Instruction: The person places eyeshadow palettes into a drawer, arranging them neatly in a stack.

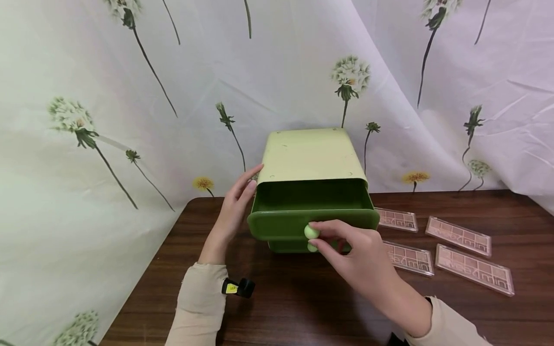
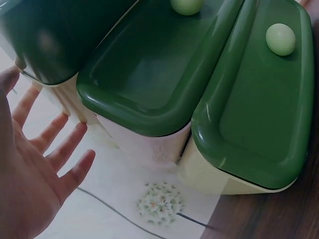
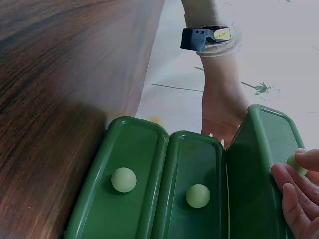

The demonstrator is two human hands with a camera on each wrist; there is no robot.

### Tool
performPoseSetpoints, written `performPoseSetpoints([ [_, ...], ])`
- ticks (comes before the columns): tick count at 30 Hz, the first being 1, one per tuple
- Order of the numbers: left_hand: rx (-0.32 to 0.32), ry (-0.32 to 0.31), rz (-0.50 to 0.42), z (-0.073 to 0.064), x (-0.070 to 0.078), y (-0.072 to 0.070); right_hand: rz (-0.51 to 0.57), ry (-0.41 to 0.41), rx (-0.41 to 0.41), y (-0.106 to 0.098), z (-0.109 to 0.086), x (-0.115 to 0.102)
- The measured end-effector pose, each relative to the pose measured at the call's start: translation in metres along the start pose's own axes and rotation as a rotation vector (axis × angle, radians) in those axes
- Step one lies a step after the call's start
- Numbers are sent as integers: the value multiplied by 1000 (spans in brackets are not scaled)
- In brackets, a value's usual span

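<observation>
A small pale yellow-green cabinet (image 1: 311, 156) with dark green drawers stands on the table. Its top drawer (image 1: 277, 226) is pulled partway out, and the inside that shows holds nothing. My right hand (image 1: 363, 257) pinches the round light green knob (image 1: 310, 231) of that drawer between thumb and fingers. At the cabinet's left side is my left hand (image 1: 229, 214), its fingers extended and spread against or close to the wall. Below, the middle drawer (image 2: 144, 74) and bottom drawer (image 2: 264, 114) are closed, each with its own round knob.
Several flat clear-lidded makeup palettes (image 1: 473, 269) lie on the dark wooden table (image 1: 173, 293) to the right of the cabinet. A white cloth (image 1: 281, 77) printed with dandelions hangs behind and to the left.
</observation>
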State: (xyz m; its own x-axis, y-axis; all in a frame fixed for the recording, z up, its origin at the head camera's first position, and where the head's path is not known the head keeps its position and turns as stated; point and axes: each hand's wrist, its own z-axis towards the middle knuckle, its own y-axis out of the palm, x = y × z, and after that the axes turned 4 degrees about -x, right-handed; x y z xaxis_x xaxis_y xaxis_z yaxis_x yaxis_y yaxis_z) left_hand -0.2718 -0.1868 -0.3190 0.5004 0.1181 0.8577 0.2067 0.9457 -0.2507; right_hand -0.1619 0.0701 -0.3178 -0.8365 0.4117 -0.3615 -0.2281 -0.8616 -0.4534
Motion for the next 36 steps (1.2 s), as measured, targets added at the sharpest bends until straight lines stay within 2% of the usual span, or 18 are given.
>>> performPoseSetpoints([
  [15, -2, 5, 28, 1, -2, -1, -4, -36, -21, 0, -8, 1],
  [23, -5, 12, 16, 1, -2, 0, 42, -21, -37, -5, -12, 1],
  [28, -6, 8, -2, 0, -3, 1, 84, -39, -8, -13, -18, 2],
  [36, 0, 7, 10, 1, -2, 0, -1, -95, -1, -39, -38, 20],
])
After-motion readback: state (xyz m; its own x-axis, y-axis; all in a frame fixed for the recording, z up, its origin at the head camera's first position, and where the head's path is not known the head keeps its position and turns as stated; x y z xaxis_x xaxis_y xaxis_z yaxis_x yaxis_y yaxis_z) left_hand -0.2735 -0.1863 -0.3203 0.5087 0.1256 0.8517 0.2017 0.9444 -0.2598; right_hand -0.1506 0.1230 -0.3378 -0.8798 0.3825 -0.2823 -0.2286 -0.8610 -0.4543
